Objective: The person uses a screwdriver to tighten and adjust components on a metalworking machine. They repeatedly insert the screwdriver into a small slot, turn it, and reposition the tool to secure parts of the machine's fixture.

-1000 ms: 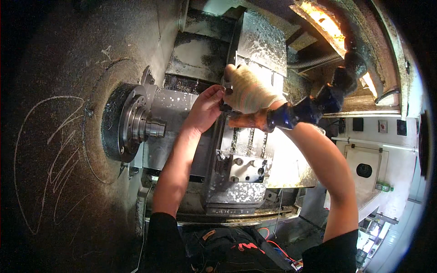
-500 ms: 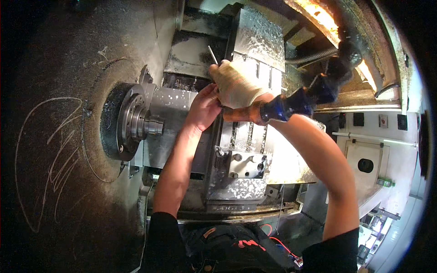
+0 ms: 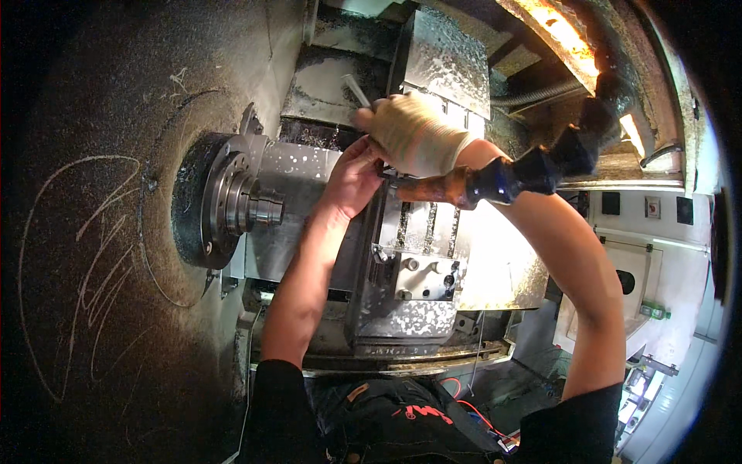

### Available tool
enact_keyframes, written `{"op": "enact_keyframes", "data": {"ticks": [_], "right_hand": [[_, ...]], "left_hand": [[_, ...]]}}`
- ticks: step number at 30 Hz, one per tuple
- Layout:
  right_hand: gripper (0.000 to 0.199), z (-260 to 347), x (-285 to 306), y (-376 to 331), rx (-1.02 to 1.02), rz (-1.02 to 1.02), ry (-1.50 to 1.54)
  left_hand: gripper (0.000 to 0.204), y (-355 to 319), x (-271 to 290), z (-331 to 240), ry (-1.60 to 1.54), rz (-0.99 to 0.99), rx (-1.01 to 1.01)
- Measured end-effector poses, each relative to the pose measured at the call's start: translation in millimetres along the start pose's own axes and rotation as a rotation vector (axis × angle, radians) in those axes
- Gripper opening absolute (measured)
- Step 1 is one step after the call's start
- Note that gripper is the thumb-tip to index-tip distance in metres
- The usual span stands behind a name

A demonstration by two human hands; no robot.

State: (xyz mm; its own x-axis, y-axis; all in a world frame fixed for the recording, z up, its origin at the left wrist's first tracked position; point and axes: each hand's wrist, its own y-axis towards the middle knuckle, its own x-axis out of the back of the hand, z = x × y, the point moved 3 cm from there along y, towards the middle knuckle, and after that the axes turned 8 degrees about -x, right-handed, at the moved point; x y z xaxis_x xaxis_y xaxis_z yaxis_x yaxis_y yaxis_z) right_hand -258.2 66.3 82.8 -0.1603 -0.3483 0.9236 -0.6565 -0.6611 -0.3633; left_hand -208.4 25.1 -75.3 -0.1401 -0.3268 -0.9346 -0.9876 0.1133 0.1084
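Observation:
My right hand (image 3: 413,135) wears a cream work glove and is shut on a thin metal rod (image 3: 357,89) that sticks up and to the left from the fist. Just below it, my bare left hand (image 3: 355,174) presses against the top of the grey tool block (image 3: 421,232) inside the machine; its fingertips are hidden under the glove. A brown and dark blue handle-shaped tool (image 3: 502,178) runs to the right from beneath the gloved hand, across my right forearm.
A round steel chuck (image 3: 232,205) sticks out of the dark, chip-dusted wall at left. Metal chips cover the block's lower face (image 3: 402,317). A lit lamp (image 3: 564,35) glows at top right. White machine panels (image 3: 657,263) stand at right.
The gloved hand has shifted slightly left and up, and the thin rod now points up and left out of the fist. The left hand stays on the block.

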Motion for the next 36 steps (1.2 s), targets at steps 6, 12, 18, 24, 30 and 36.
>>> {"op": "enact_keyframes", "data": {"ticks": [6, 12, 18, 24, 30, 36], "right_hand": [[0.025, 46.6, 0.2, -3.7, 0.29, 0.019, -0.121], [0.031, 8.3, -17.6, 3.2, 0.439, -0.183, 0.319], [0.032, -2.6, -46.9, -8.3, 0.764, -0.102, 0.81], [0.025, 7.8, -36.2, -34.6, 0.541, 0.089, 0.671], [0.02, 9.5, -34.9, -70.3, 0.406, 0.144, 0.529], [0.037, -3.0, -79.3, -88.5, 0.584, -0.144, 0.349]], "left_hand": [[0.041, -6.4, -16.3, -0.9, -0.024, -0.024, -0.015], [0.042, -1.1, -0.6, -6.6, 0.548, 0.217, -0.345], [0.029, 5.5, -4.1, -13.5, 0.54, 0.121, -0.203], [0.016, 10.5, -9.0, -13.4, 0.052, -0.006, 0.135], [0.01, 12.0, -12.0, -13.0, 0.083, -0.026, 0.085], [0.011, 15.1, -4.6, -8.9, 0.07, 0.015, 0.092]]}}
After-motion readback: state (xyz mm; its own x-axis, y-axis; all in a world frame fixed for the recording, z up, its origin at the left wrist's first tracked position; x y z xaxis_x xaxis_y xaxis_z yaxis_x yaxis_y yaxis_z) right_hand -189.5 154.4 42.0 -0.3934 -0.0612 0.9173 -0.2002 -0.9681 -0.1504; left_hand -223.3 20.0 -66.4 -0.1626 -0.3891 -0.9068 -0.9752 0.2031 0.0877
